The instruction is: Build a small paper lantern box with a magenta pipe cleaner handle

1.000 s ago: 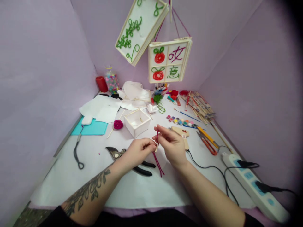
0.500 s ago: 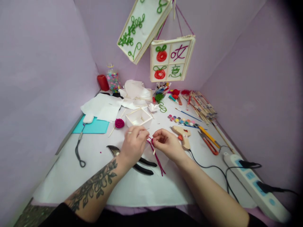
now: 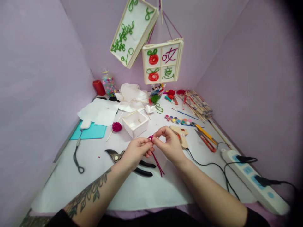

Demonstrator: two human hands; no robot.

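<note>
Our left hand (image 3: 138, 149) and right hand (image 3: 170, 145) are together, fingertips pinching the magenta cord (image 3: 157, 163); its bunched loops sit between them, loose ends trailing beside the pruning shears (image 3: 143, 172), nearer us than the white box (image 3: 141, 128).

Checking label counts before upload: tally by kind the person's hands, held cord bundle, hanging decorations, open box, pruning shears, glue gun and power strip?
Hands: 2 (left hand, right hand)
Magenta cord bundle: 1
Hanging decorations: 2
Open white box: 1
Pruning shears: 1
Glue gun: 1
Power strip: 1
Total: 9
</note>
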